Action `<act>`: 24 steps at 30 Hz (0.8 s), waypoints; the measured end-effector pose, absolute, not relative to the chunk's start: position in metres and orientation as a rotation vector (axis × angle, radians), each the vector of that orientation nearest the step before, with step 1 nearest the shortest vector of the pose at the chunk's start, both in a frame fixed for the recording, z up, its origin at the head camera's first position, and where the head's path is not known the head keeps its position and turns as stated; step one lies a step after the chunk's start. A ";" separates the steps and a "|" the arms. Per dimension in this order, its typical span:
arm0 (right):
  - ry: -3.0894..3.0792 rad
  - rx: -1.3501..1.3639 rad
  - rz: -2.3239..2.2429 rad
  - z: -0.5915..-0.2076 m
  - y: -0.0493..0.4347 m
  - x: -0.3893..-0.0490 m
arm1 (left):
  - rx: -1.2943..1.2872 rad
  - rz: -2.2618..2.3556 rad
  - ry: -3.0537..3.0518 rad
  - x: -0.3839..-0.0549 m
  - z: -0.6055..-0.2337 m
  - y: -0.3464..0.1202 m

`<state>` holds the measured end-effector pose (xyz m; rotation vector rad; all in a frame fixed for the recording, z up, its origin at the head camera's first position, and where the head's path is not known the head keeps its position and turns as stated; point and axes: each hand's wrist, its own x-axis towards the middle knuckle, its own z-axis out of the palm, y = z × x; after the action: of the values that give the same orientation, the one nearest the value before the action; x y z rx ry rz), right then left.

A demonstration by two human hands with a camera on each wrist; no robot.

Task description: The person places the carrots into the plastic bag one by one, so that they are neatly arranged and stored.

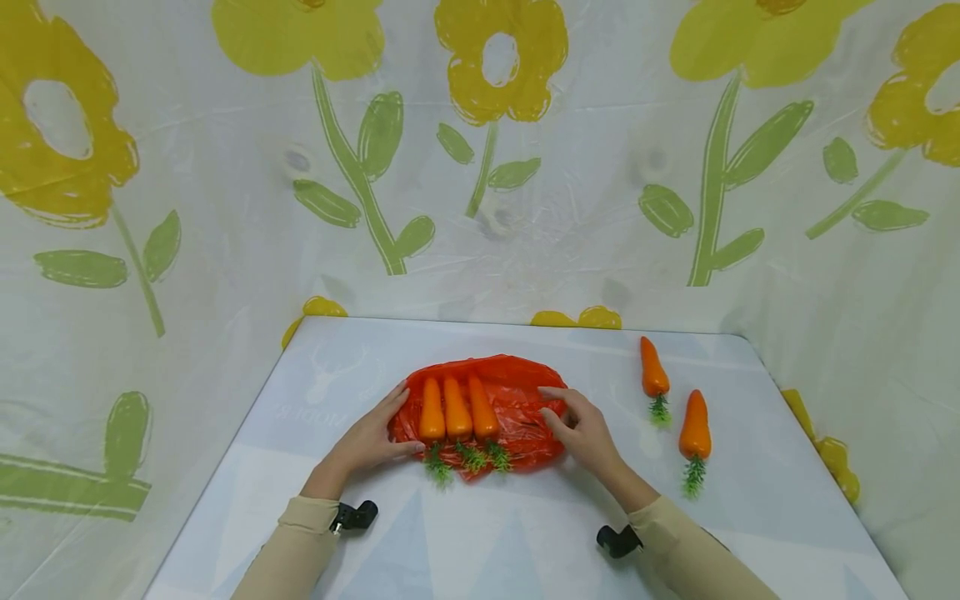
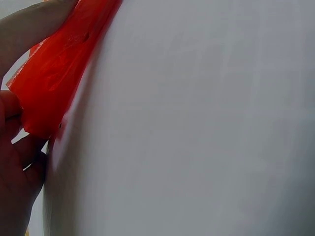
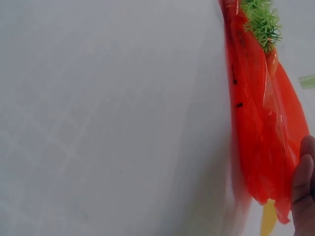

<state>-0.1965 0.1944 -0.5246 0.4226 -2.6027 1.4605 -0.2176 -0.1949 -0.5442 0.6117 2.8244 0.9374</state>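
Observation:
A crumpled red plastic bag [image 1: 525,417] is spread on the table. Three toy carrots [image 1: 457,412] lie side by side on its left half, their green tops [image 1: 472,457] pointing toward the front edge. My left hand [image 1: 371,435] grips the bag's left end, thumb in front and fingers round the far side; in the left wrist view red plastic [image 2: 54,73] runs between thumb and fingers. At the right end my right hand [image 1: 588,429] has its thumb and forefinger apart over the bag. Fingertips [image 3: 304,172] touch the bag's edge in the right wrist view.
Two more toy carrots lie right of the bag, one farther back [image 1: 654,367] and one nearer [image 1: 696,425]. The pale table [image 1: 480,542] has its far edge against a flower-printed curtain [image 1: 570,208], which also hangs along both sides.

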 end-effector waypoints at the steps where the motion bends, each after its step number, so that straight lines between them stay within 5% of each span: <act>1: -2.594 0.417 1.456 -0.525 0.196 -0.196 | 0.607 0.934 2.824 -0.217 -0.544 -0.195; 24: -2.518 0.317 1.541 -0.525 0.229 -0.190 | 0.595 0.925 2.824 -0.219 -0.547 -0.195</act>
<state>-0.1895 0.2286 -0.5254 0.3167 -2.5178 1.5409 -0.2188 -0.1949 -0.5472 0.5954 2.8238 0.9249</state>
